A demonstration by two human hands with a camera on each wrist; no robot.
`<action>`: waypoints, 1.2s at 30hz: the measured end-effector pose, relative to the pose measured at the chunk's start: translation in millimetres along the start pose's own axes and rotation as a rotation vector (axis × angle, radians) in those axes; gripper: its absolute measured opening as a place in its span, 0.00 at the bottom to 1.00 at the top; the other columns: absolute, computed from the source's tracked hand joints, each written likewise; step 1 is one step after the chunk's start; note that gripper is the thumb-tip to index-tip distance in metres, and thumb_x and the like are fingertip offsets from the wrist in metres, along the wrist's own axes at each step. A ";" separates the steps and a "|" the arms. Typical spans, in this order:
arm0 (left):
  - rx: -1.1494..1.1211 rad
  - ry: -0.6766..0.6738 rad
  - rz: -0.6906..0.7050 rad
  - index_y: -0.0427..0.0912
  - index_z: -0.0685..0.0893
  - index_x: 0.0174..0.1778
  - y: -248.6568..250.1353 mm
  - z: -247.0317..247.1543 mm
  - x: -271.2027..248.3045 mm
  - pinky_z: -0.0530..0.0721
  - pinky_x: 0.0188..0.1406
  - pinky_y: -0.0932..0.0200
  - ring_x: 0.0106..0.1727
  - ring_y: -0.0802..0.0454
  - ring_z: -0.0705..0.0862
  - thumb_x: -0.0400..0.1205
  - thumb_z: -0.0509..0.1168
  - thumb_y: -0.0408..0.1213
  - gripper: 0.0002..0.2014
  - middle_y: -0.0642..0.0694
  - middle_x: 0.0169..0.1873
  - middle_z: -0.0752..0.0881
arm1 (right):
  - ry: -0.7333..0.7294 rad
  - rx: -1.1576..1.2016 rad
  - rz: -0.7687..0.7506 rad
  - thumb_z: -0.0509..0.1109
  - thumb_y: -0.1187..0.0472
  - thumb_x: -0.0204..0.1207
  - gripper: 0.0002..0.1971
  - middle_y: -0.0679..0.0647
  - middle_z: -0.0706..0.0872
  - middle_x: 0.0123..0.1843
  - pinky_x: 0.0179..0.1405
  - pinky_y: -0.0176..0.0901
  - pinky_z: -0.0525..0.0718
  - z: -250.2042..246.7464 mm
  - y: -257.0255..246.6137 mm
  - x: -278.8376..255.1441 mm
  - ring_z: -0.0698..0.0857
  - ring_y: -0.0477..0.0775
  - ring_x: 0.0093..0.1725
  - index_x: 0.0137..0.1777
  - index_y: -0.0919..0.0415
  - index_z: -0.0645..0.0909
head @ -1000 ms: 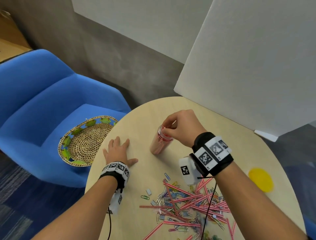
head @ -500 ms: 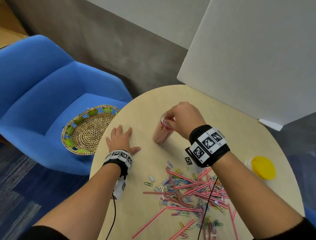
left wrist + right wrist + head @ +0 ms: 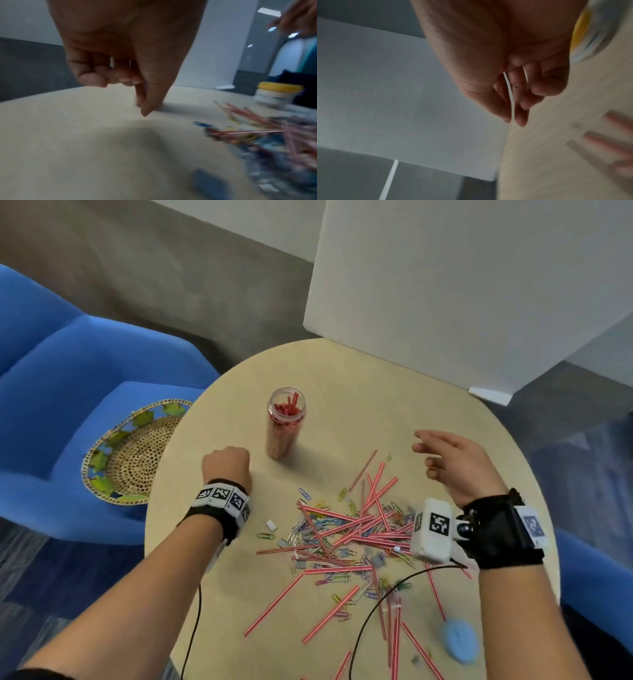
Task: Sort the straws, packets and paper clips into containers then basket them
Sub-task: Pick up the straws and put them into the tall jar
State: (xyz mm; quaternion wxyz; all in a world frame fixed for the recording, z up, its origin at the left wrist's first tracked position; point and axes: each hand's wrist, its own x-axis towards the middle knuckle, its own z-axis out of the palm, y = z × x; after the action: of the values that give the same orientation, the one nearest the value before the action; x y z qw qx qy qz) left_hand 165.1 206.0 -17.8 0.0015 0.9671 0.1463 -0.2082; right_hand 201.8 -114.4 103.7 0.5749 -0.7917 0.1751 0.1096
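One tall clear plastic jar (image 3: 286, 422) packed with red-and-white striped straws is standing upright and lidless on the far-left part of the round pale wooden table (image 3: 342, 371). A mixed heap of loose striped straws (image 3: 359, 522), coloured paper clips (image 3: 308, 529) and small grey packets (image 3: 376, 559) is lying nearer the person, too tangled to count. One small white packet (image 3: 271, 525) is lying apart at the heap's left edge. One round light-blue lid (image 3: 459, 640) is resting at the near right. One short jar with a yellow lid (image 3: 278, 94) is standing on the table's right side in the left wrist view.

The left hand (image 3: 226, 465) is resting on the table just left of the straw jar, fingers curled under and holding nothing. The right hand (image 3: 455, 462) is hovering above the table right of the heap, fingers relaxed and spread, empty.

One round woven basket with green leaf trim (image 3: 133, 453) is sitting on one blue upholstered armchair (image 3: 68, 392) left of the table. White panels (image 3: 462, 285) are standing behind the table over grey carpet.
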 end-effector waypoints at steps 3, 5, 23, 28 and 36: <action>-0.074 0.018 0.266 0.42 0.84 0.52 54.1 -0.8 -27.8 0.83 0.47 0.51 0.50 0.40 0.86 0.80 0.65 0.38 0.08 0.42 0.49 0.87 | -0.027 -0.408 0.133 0.72 0.68 0.76 0.11 0.54 0.90 0.50 0.42 0.45 0.86 -28.4 64.0 -4.3 0.85 0.50 0.41 0.56 0.56 0.88; -0.136 -0.012 0.442 0.45 0.83 0.54 90.9 2.7 -42.5 0.84 0.51 0.50 0.53 0.43 0.84 0.79 0.67 0.45 0.11 0.44 0.52 0.86 | -0.045 -0.804 0.169 0.72 0.71 0.73 0.18 0.54 0.89 0.59 0.60 0.47 0.85 -30.3 103.0 -3.8 0.87 0.54 0.54 0.59 0.53 0.87; -0.001 -0.059 0.624 0.44 0.87 0.53 180.3 32.0 -69.5 0.85 0.54 0.51 0.50 0.46 0.84 0.82 0.67 0.45 0.11 0.46 0.46 0.85 | -0.129 -1.226 -0.295 0.71 0.59 0.79 0.08 0.48 0.86 0.50 0.54 0.46 0.81 -38.3 160.6 8.1 0.82 0.52 0.52 0.56 0.47 0.86; -0.131 -0.086 0.569 0.44 0.87 0.51 175.8 27.1 -63.1 0.85 0.52 0.54 0.48 0.47 0.84 0.81 0.68 0.41 0.07 0.46 0.46 0.86 | -0.210 -1.175 -0.291 0.68 0.66 0.80 0.12 0.48 0.87 0.53 0.57 0.46 0.82 -42.1 160.6 8.6 0.83 0.53 0.54 0.58 0.48 0.84; -0.364 -0.060 0.431 0.41 0.79 0.59 165.1 21.0 -60.1 0.82 0.40 0.52 0.41 0.42 0.84 0.86 0.61 0.34 0.07 0.41 0.44 0.87 | -0.316 -1.058 -0.383 0.66 0.62 0.83 0.13 0.51 0.78 0.53 0.52 0.44 0.79 -54.4 142.4 16.1 0.82 0.55 0.50 0.63 0.57 0.86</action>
State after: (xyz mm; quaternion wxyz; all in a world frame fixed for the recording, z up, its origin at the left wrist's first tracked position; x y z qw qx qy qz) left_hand 151.1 29.7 -22.3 0.2235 0.9531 -0.0278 -0.2021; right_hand 157.6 -208.0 -9.4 0.1299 -0.9628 -0.1375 0.1929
